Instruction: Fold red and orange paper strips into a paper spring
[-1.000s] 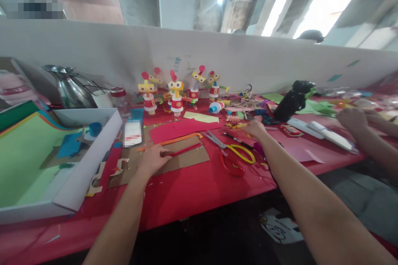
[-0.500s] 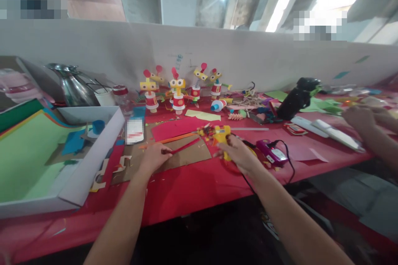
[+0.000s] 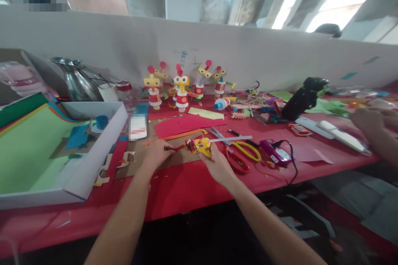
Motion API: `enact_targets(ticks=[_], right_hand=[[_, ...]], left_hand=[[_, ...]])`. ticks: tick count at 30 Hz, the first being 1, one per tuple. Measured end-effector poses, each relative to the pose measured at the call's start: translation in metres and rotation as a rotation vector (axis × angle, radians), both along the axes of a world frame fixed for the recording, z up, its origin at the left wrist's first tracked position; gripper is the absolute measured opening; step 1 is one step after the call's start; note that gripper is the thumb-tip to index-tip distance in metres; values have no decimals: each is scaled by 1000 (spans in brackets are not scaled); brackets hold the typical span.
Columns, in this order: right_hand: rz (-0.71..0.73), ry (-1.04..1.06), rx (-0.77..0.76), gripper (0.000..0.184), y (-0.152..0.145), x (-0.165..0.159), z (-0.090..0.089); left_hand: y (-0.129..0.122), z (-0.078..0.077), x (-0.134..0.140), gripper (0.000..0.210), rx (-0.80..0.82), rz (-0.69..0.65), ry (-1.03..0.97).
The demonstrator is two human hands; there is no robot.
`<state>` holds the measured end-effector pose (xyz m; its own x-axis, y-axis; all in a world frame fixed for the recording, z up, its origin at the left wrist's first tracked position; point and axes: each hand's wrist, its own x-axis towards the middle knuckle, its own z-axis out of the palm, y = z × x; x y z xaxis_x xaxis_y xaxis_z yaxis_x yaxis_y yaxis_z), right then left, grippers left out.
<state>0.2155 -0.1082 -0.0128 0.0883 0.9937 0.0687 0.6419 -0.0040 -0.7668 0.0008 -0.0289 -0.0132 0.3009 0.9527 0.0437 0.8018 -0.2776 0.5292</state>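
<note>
My right hand (image 3: 217,165) is closed round the handle of a yellow hot glue gun (image 3: 202,145), with a pale glue stick (image 3: 234,138) sticking out of its back. The gun's nozzle points left, close to my left hand (image 3: 159,155). Between the fingers of that hand is the end of a red paper strip (image 3: 178,148), partly hidden by the gun. Both hands are over a piece of brown cardboard (image 3: 189,156). An orange paper strip (image 3: 182,135) lies just behind them, and a red paper sheet (image 3: 189,124) is farther back.
Yellow-handled scissors (image 3: 248,151) and red-handled scissors (image 3: 239,163) lie right of my right hand, beside a purple power socket (image 3: 276,152). Several paper figures (image 3: 181,95) stand behind. A white box (image 3: 93,165) of coloured paper is at left. Another person's hand (image 3: 368,122) is at far right.
My right hand has brought the glue gun left and slightly down, up to the red strip near my left hand. The scissors behind it have come into view.
</note>
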Motion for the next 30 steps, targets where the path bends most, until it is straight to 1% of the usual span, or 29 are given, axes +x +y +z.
enact_targets(ticks=[3, 7, 14, 19, 25, 30], right_hand=[[4, -45, -30, 33, 1, -7, 3], [-11, -123, -64, 34, 3, -9, 5], [-41, -246, -105, 38, 5, -2, 9], [-51, -277, -100, 38, 11, 6, 9], [-100, -353, -117, 38, 19, 18, 12], [-151, -375, -112, 36, 26, 31, 14]], left_hand=[[1, -1, -1, 21, 8, -16, 17], [3, -6, -2, 22, 24, -32, 19], [6, -8, -2, 22, 12, -16, 32], [6, -10, -2, 21, -14, -21, -33], [4, -6, -1, 21, -21, -16, -54], [2, -2, 1, 19, -31, -4, -56]])
